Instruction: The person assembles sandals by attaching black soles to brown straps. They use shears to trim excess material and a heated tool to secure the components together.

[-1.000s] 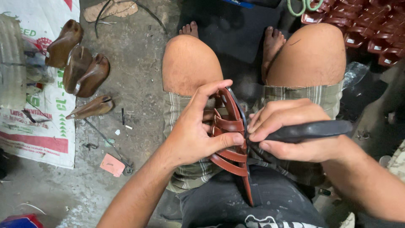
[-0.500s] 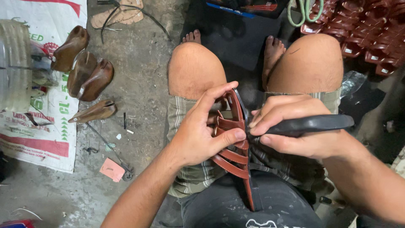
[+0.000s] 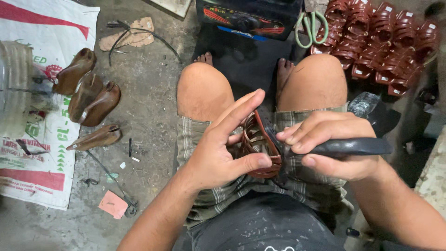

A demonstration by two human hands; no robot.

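I sit with a brown strappy sandal upper (image 3: 260,148) resting on my lap between my knees. My left hand (image 3: 223,148) grips it from the left, thumb pressed on its lower straps and index finger stretched over the top. My right hand (image 3: 330,146) is closed around the black handle of a tool (image 3: 353,147), whose working end meets the sandal's right edge under my fingertips. The tool's tip is hidden.
Several brown wooden shoe lasts (image 3: 88,95) lie on a printed sack (image 3: 32,121) at the left. A pile of red-brown sandal uppers (image 3: 385,39) and green-handled scissors (image 3: 312,29) sit at the top right. A dark box (image 3: 251,18) stands beyond my feet.
The sandal now lies lower and more curled in my left hand, with less of it showing below. My head has shifted, so the view sits further back. Both hands keep their grips.
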